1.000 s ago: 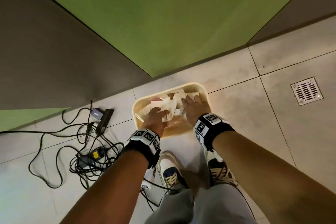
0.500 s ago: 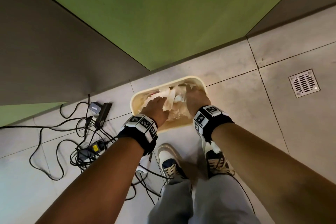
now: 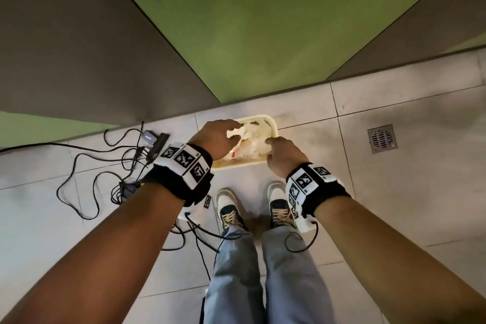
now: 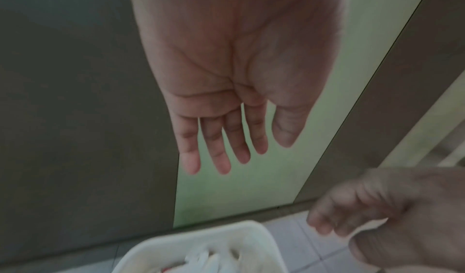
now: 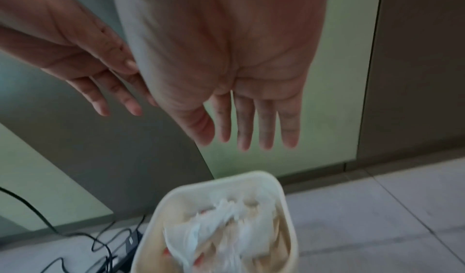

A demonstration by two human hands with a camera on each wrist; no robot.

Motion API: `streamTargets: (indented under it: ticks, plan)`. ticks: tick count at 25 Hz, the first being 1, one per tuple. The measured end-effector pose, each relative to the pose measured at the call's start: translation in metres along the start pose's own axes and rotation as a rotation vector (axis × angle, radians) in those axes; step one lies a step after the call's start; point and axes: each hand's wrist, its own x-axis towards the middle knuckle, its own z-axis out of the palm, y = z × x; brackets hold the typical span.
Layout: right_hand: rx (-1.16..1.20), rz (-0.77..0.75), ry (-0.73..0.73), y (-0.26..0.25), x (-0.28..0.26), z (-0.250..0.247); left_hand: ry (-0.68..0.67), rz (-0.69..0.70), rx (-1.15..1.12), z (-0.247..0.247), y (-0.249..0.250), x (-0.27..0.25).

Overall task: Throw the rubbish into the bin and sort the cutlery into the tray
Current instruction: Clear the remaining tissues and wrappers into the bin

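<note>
A cream plastic bin [image 3: 273,125] stands on the tiled floor against the wall, filled with crumpled white paper rubbish [image 3: 251,139]. My left hand [image 3: 219,137] hovers above the bin's left side, fingers relaxed and empty. My right hand [image 3: 282,154] hovers above its right side, also empty. In the left wrist view the left hand [image 4: 226,128] shows a bare palm with straight fingers over the bin [image 4: 201,243]. In the right wrist view the right hand [image 5: 251,122] is likewise flat and empty above the bin [image 5: 281,190] and the rubbish [image 5: 226,221]. No cutlery or tray is in view.
A tangle of black cables and adapters [image 3: 126,166] lies on the floor left of the bin. A floor drain [image 3: 381,138] sits to the right. Green and brown wall panels [image 3: 263,29] rise behind the bin. My feet in shoes [image 3: 231,208] stand just in front.
Both hands have risen out of the bin, where they pressed on the paper rubbish, and now hang above it with nothing in them. The view has pulled up and back.
</note>
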Motion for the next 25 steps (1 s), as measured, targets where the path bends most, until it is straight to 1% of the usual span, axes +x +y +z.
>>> streamTargets:
  ticks: [3, 5, 6, 7, 10, 11, 13, 16, 19, 22, 25]
  plan:
    - [-0.081, -0.061, -0.077, -0.019, -0.046, -0.055, -0.019, 0.071, 0.026, -0.032, 0.042, -0.048]
    - [-0.116, -0.094, -0.058, -0.034, -0.085, -0.09, -0.044, 0.117, 0.094, -0.058, 0.074, -0.086]
    - [-0.141, -0.127, -0.033, -0.045, -0.108, -0.109, -0.02, 0.142, 0.106, -0.075, 0.09, -0.111]
    - [-0.161, -0.175, -0.006, -0.056, -0.132, -0.127, 0.026, 0.174, 0.088, -0.092, 0.103, -0.137]
    - [-0.185, -0.353, 0.021, -0.092, -0.205, -0.176, 0.203, 0.236, -0.072, -0.138, 0.133, -0.215]
    - [-0.194, -0.408, 0.022, -0.104, -0.227, -0.192, 0.257, 0.245, -0.102, -0.151, 0.141, -0.238]
    - [-0.168, -0.471, 0.036, -0.125, -0.261, -0.216, 0.359, 0.261, -0.104, -0.175, 0.151, -0.276]
    - [-0.119, -0.572, 0.112, -0.157, -0.302, -0.241, 0.511, 0.272, -0.152, -0.209, 0.154, -0.324]
    - [-0.088, -0.638, 0.171, -0.193, -0.328, -0.255, 0.649, 0.24, -0.243, -0.238, 0.143, -0.355]
    - [-0.086, -0.714, 0.187, -0.23, -0.335, -0.26, 0.747, 0.2, -0.286, -0.269, 0.125, -0.369]
    - [-0.096, -0.774, 0.236, -0.277, -0.327, -0.264, 0.868, 0.163, -0.322, -0.309, 0.095, -0.37]
